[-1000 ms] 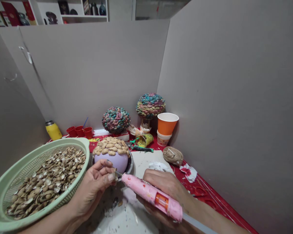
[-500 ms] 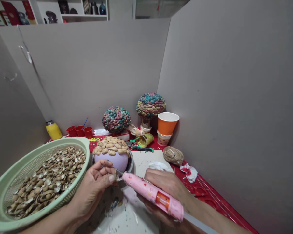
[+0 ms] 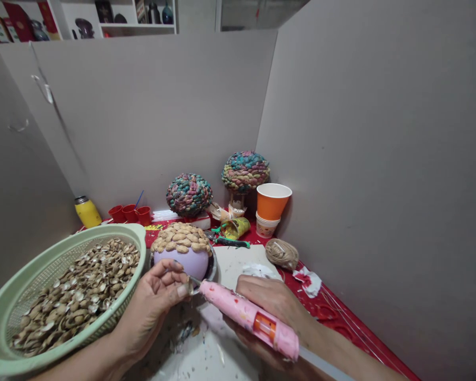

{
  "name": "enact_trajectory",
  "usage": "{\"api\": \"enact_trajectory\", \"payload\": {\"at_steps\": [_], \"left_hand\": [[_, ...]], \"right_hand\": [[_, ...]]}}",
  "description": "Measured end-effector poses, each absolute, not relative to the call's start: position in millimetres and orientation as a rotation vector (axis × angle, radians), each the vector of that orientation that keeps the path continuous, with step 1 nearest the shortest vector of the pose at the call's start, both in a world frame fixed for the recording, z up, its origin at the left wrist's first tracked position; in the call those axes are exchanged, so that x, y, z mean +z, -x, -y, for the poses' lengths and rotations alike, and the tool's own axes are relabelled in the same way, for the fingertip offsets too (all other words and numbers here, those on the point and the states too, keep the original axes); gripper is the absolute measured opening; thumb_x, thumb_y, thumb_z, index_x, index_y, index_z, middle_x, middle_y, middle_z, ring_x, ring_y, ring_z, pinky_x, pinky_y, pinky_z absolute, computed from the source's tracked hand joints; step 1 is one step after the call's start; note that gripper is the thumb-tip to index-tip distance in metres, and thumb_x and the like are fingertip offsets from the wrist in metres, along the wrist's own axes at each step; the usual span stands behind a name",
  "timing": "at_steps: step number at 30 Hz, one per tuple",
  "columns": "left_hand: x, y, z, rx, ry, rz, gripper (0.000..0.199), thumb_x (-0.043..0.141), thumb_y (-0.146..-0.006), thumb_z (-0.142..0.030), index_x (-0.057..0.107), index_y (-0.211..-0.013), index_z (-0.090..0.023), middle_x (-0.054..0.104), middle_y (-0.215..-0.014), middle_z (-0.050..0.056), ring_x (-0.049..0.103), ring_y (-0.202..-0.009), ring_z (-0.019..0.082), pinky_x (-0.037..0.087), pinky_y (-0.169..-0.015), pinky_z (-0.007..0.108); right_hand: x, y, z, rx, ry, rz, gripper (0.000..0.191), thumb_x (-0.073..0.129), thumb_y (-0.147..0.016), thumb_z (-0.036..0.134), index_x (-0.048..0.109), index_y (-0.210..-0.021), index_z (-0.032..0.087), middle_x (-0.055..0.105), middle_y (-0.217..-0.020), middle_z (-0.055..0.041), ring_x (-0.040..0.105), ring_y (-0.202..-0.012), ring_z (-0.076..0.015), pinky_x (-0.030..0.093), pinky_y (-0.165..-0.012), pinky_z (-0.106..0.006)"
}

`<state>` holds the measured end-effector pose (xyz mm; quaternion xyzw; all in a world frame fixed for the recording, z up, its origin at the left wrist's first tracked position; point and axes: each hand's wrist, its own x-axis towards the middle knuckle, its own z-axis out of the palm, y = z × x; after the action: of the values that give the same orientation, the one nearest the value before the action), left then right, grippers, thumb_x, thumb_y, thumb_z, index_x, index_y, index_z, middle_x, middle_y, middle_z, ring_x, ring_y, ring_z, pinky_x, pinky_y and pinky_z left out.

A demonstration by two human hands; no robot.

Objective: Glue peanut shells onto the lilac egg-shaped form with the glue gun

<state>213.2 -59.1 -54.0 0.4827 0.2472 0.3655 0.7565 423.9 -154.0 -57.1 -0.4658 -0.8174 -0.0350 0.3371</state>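
Observation:
My left hand (image 3: 158, 296) pinches a small shell piece (image 3: 190, 286) between thumb and fingers, mostly hidden by them. Wrapped round a pink glue gun (image 3: 241, 312), my right hand (image 3: 267, 301) holds its nozzle at that shell. Just behind my left fingers is a purple ball (image 3: 182, 261), its top covered with peanut shells (image 3: 180, 237), resting in a dark bowl (image 3: 213, 264). On the left, a green basket (image 3: 140, 238) holds many loose shells (image 3: 79, 291).
Two coloured shell-covered balls (image 3: 189, 194) are at the back, near an orange cup (image 3: 273, 203), red cups (image 3: 130, 213) and a yellow bottle (image 3: 87, 211). A twine roll (image 3: 281, 254) lies right of the white board (image 3: 238, 259). Grey panels (image 3: 162, 106) enclose the table.

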Motion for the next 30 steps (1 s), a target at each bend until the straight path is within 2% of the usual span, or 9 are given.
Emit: {"api": "enact_trajectory", "payload": {"at_steps": [13, 19, 30], "left_hand": [[-54.2, -212.3, 58.0, 0.79, -1.053, -0.501, 0.028, 0.076, -0.076, -0.013, 0.058, -0.098, -0.019, 0.065, -0.082, -0.002, 0.057, -0.073, 0.009, 0.046, -0.073, 0.022], [-56.0, -212.9, 57.3, 0.788, -1.041, -0.483, 0.028, 0.076, -0.077, -0.012, 0.06, -0.098, -0.019, 0.064, -0.083, -0.001, 0.057, -0.074, 0.009, 0.048, -0.074, 0.023], [-55.8, -212.2, 57.2, 0.797, -1.003, -0.49, 0.027, 0.076, -0.077, -0.011, 0.061, -0.098, -0.02, 0.065, -0.085, 0.0, 0.059, -0.076, 0.01, 0.051, -0.075, 0.025]], "right_hand": [[-62.4, -426.3, 152.9, -0.116, 1.345, 2.132, 0.02, 0.057, -0.079, 0.029, 0.042, -0.068, 0.022, 0.053, -0.065, 0.0005, 0.048, -0.058, -0.0139, 0.029, -0.054, -0.028], [-64.0, -426.8, 151.3, -0.166, 1.303, 2.115, 0.019, 0.052, -0.082, 0.027, 0.041, -0.066, 0.021, 0.047, -0.061, 0.0025, 0.041, -0.052, -0.0112, 0.026, -0.052, -0.027], [-59.4, -426.1, 155.7, -0.06, 1.339, 2.134, 0.02, 0.053, -0.084, 0.033, 0.044, -0.069, 0.021, 0.052, -0.065, 0.0005, 0.045, -0.056, -0.0134, 0.028, -0.053, -0.029]]}}
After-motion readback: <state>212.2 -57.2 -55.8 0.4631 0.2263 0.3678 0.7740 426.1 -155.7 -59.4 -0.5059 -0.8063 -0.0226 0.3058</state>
